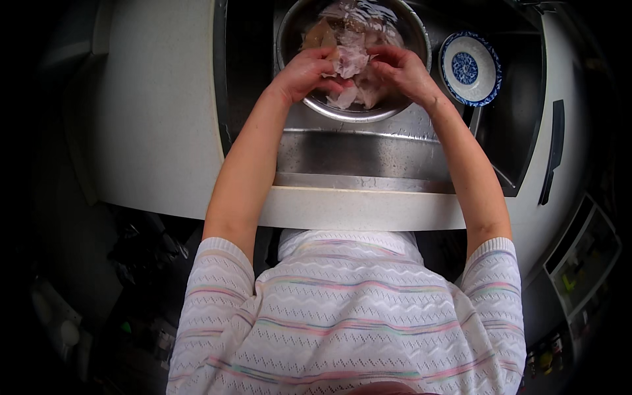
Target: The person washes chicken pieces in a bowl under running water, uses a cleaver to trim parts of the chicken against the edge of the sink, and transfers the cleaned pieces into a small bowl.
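Note:
A round stainless steel bowl [365, 117] stands in the sink, holding water and several pieces of pale raw meat [370, 89], perhaps poultry. My left hand [310, 74] grips a pinkish piece of raw meat [350, 60] over the middle of the bowl, thumb and fingers spread around its left side. From the other side, my right hand [402, 71] has thumb and forefinger pinched at the piece's right edge. A yellowish piece of meat or skin [318, 35] lies at the bowl's upper left. Light glints on the water at the far side.
A white dish with a blue patterned rim [479, 89] rests at the right, by the divider between the sink basins. A dark knife [554, 148] lies on the white counter [163, 108] right of the sink [355, 153]. Below left hangs a black plastic bag [136, 247].

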Tool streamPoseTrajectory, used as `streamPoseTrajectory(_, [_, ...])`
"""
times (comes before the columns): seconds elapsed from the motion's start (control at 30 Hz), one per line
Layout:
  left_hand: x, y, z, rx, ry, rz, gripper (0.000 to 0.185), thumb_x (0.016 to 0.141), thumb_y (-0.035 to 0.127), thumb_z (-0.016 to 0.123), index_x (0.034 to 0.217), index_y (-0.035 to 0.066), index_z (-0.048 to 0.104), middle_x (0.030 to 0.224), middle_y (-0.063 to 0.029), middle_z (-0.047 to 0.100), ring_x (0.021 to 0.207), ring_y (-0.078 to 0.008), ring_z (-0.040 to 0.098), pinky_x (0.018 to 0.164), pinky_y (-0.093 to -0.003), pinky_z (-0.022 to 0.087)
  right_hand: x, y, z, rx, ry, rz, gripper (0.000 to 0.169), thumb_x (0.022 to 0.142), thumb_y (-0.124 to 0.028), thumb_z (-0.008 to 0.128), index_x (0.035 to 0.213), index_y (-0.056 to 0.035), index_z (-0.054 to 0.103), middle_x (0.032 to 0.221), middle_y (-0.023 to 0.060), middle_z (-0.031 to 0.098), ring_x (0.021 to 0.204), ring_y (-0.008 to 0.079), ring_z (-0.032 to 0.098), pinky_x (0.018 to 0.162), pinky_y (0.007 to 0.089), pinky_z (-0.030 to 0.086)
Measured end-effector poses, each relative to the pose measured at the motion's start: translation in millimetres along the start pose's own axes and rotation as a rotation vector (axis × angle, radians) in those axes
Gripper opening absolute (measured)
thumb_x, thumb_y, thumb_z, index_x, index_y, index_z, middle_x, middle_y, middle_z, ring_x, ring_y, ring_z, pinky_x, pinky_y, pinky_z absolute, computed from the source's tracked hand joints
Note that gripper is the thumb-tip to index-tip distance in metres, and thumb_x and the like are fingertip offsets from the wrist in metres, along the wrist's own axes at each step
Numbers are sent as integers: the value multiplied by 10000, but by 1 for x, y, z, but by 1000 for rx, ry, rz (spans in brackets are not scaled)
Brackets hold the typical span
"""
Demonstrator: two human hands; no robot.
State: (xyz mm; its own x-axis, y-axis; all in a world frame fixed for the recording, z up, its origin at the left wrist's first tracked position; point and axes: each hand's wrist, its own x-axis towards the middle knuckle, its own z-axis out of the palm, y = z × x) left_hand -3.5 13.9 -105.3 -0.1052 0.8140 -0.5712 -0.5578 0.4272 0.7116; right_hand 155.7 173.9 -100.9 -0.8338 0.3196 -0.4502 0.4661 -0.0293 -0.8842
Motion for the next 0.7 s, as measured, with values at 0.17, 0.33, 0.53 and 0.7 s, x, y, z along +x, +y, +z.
streamPoseTrajectory(0.17, [4,-11,8,1059,390,389,739,653,193,679,1318,31,400,1167,-230,531,1049,-338,555,885,-377,458,-6,33,27,-1178,257,-300,482,744,-332,672,1139,-69,585,1019,177,631,938,340,605,843,410,477])
streamPoseTrajectory(0.33, [16,-30,21,1303,485,372,834,577,212,727,1325,90,380,1153,-238,513,1078,-425,496,949,-416,419,26,31,43,-1076,47,97,455,698,-299,689,1095,-92,612,999,191,634,946,342,609,812,399,494])
streamPoseTrajectory(0.53, [22,-19,3,263,453,40,681,744,99,677,1330,37,338,1013,-148,613,771,-283,646,674,-300,547,18,11,5,123,115,341,476,711,-267,716,1094,-25,571,876,78,625,772,185,636,502,302,525])
streamPoseTrajectory(0.7, [18,-22,-3,196,484,228,778,682,185,740,1299,-37,322,1052,-157,603,881,-268,628,687,-310,535,6,23,17,-354,331,-18,656,710,-246,718,1269,-73,422,1018,171,602,823,270,627,626,332,522])
